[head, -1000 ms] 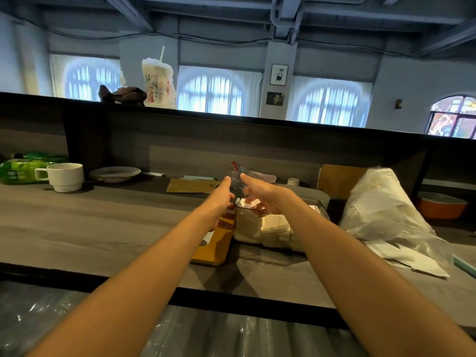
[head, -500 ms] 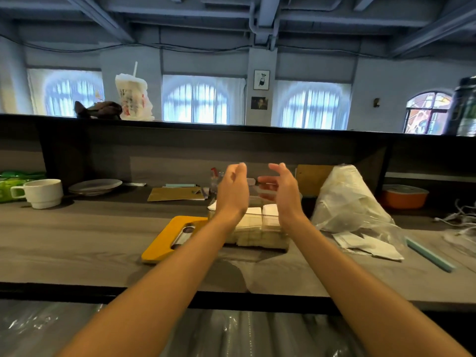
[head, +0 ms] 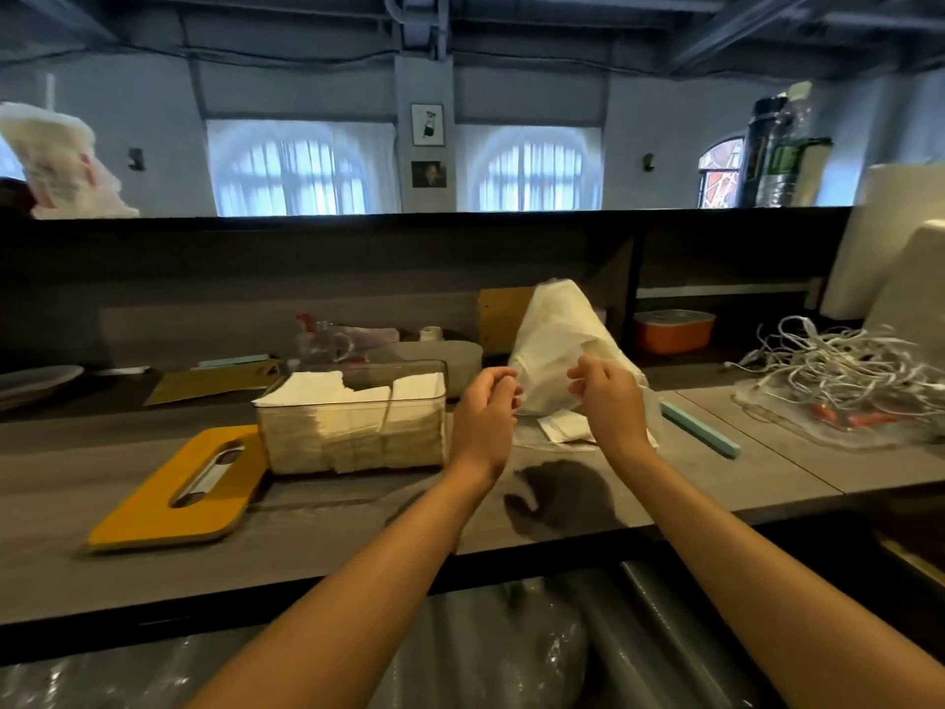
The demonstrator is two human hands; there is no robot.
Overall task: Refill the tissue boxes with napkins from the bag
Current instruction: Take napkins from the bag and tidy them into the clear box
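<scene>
A clear tissue box (head: pixel 286 442) stands open on the grey counter (head: pixel 358 534), packed with white napkins (head: pixel 353 406). Its yellow slotted lid (head: pixel 169 496) lies flat to the left of it. Right of the box stands a white plastic bag (head: pixel 560 335), with a few loose napkins (head: pixel 562 427) at its foot. My left hand (head: pixel 486 417) hovers between box and bag, fingers loosely curled and holding nothing. My right hand (head: pixel 608 396) is at the bag's front with curled fingers; whether they pinch the plastic is unclear.
A tangle of white cables (head: pixel 838 371) fills the counter's right end. A teal strip (head: pixel 700 429) lies beside the bag, an orange container (head: pixel 672 330) sits on the back shelf, and a grey tub (head: pixel 440 353) and a spray bottle (head: pixel 319 340) stand behind the box. A plate (head: pixel 36 378) is far left.
Both hands left the tissue box and moved right to the plastic bag. The view turned right, bringing the cables into sight.
</scene>
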